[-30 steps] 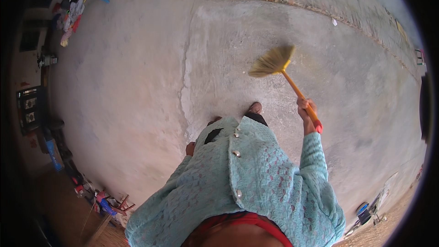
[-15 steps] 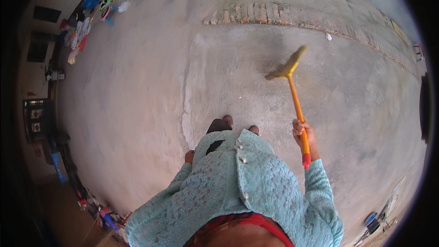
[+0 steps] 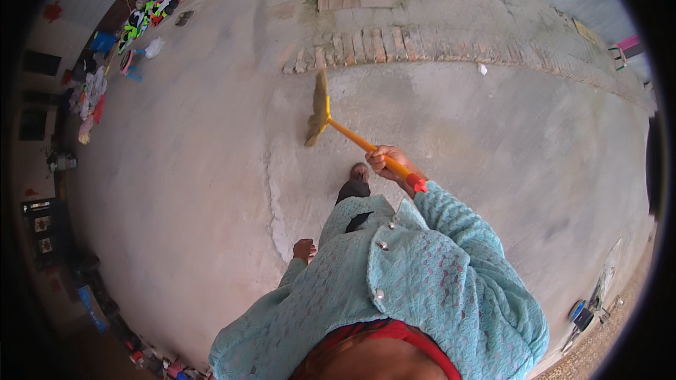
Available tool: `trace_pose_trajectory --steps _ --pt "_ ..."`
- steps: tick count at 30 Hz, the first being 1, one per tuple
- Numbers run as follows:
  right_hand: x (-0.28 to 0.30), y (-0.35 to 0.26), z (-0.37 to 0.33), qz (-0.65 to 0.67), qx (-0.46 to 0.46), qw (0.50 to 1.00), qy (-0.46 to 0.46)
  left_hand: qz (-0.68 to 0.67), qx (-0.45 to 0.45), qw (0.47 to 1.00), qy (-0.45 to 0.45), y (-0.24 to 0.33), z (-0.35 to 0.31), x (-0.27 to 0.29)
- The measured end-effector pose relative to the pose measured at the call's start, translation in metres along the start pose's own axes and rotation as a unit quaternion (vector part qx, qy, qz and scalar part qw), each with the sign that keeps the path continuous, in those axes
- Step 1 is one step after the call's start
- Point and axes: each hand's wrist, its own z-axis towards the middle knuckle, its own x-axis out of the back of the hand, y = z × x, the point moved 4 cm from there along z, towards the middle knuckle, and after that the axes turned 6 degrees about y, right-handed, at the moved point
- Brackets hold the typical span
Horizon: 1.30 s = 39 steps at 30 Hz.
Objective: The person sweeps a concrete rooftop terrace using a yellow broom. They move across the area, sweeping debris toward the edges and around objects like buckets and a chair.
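I monitor remotely as the right hand point(image 3: 386, 160), just right of the frame's centre, clasps a broom point(image 3: 343, 129), fingers wrapped around its orange handle point(image 3: 355, 138) near the red end point(image 3: 417, 183). The broom's long axis runs from those fingers up and leftward to the brush point(image 3: 320, 107), above and left of centre. The left hand point(image 3: 304, 249), lower left of centre, is farther off; I cannot tell whether its fingers are closed

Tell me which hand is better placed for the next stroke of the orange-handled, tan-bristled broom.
Right, most likely: the right hand grips the orange-handled broom near its red end. The left hand hangs beside the teal knitted cardigan, apart from the broom.
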Motion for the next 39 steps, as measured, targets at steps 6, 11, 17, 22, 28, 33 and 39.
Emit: trace_pose_trajectory --steps 6,11,17,22,28,33,39 --pt "-0.010 -0.065 0.038 0.111 -0.045 0.993 0.020 0.040 -0.060 0.996 -0.056 0.103 -0.007 -0.025" --pt "0.030 -0.126 0.003 0.179 -0.003 0.984 -0.028 0.082 -0.070 0.992 -0.061 0.107 0.001 -0.028" --pt "0.082 -0.178 -0.101 0.261 0.130 0.955 -0.051 0.145 -0.069 0.984 -0.078 0.114 -0.021 -0.058" --pt "0.122 -0.177 -0.204 0.337 0.223 0.914 -0.041 0.258 -0.228 0.934 -0.094 0.175 -0.053 -0.101" --pt "0.127 -0.143 -0.305 0.347 0.323 0.880 0.042 0.119 -0.127 0.981 -0.091 0.213 -0.074 -0.131" --pt "0.095 -0.091 -0.322 0.203 0.330 0.912 0.132 0.157 -0.132 0.974 -0.091 0.221 -0.079 -0.144" --pt "0.065 -0.052 -0.308 0.195 0.281 0.932 0.122 0.227 -0.181 0.952 -0.095 0.221 -0.097 -0.152"
